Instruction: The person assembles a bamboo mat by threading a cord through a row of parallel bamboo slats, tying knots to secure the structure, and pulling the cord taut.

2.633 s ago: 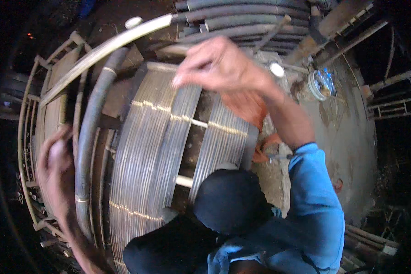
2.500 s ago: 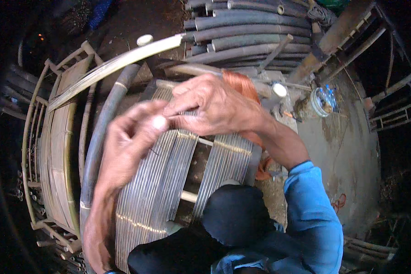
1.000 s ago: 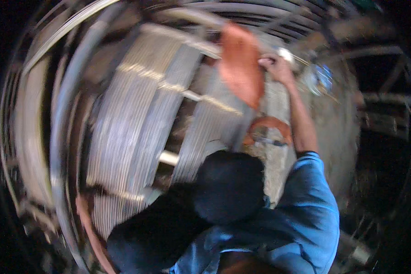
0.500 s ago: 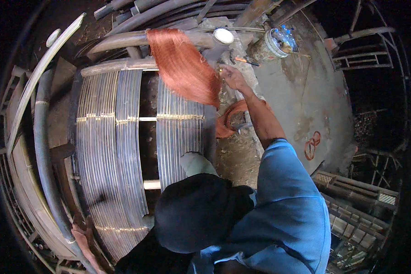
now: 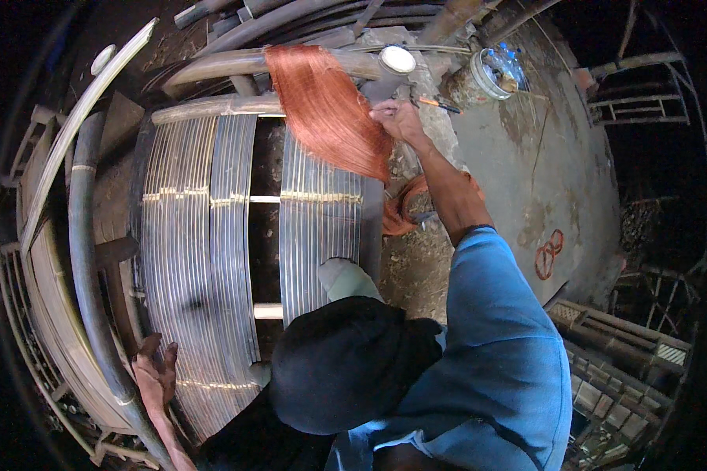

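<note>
My right hand (image 5: 398, 119) reaches to the right edge of a reddish-brown bundle of long fibres (image 5: 326, 110). Its fingertips are pressed together by the fibres; whatever is between them is too small to make out. The bundle drapes over a horizontal pole (image 5: 212, 107) and the top of a slatted panel (image 5: 322, 228) made of dark strips with pale lines. At lower left my left hand (image 5: 155, 373) has its fingers apart and holds nothing. It is beside a wider slatted panel (image 5: 188, 275), close to a thick bamboo pole (image 5: 82, 228).
An upright post with a white top (image 5: 397, 60) stands behind my right hand. An orange-and-black pen-like tool (image 5: 438, 104) lies on the ledge. More fibre (image 5: 401, 208) hangs lower down. A bucket of plastic bottles (image 5: 491, 74) and a small fibre coil (image 5: 549, 255) are on the floor.
My left hand has risen from the bamboo pole toward the slatted panel, its fingers spreading. My right hand stays by the fibre edge, its fingers slightly shifted. The whole view has shifted a little.
</note>
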Demonstrator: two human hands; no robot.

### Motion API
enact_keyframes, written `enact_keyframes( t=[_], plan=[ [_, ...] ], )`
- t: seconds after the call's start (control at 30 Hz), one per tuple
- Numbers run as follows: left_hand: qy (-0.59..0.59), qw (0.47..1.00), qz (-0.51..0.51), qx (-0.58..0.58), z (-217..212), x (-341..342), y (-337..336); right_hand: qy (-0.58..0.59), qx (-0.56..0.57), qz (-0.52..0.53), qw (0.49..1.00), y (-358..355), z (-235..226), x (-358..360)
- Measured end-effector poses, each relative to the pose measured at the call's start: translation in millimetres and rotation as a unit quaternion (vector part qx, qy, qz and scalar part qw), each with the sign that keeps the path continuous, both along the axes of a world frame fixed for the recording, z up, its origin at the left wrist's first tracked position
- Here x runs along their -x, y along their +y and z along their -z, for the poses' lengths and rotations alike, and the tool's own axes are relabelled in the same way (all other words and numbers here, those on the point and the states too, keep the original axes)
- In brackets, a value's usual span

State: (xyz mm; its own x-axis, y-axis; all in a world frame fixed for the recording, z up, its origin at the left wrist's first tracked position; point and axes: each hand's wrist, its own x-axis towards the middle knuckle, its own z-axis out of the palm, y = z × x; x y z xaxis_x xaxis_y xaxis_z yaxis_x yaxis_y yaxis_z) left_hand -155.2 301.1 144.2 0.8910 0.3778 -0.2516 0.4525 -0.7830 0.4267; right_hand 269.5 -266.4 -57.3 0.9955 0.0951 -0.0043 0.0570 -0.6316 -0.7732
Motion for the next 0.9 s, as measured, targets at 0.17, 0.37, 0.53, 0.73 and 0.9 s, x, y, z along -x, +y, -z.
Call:
enact_keyframes(
  t=[0.17,0.37,0.53,0.73,0.9],
  plan=[
    [-0.013,0.999,0.043,0.016,5.6,-5.9,2.2,-0.065,0.04,0.0,0.997,-31.0,14.3,-9.1],
    [-0.011,1.0,0.025,0.015,-3.2,-8.4,-13.1,0.069,-0.169,0.036,0.983,-39.2,3.2,-0.7],
    [-0.036,0.998,0.025,0.038,15.6,-2.7,-6.3,0.11,-0.211,0.045,0.97,-42.4,-3.5,-0.5],
    [-0.009,0.999,0.04,0.019,18.1,-20.1,-17.1,0.022,-0.229,0.014,0.973,-62.1,-3.3,-0.7],
    [0.039,0.996,0.074,-0.042,-26.0,-40.9,-30.1,0.055,-0.166,0.06,0.983,-6.8,-87.2,4.9]
  ],
)
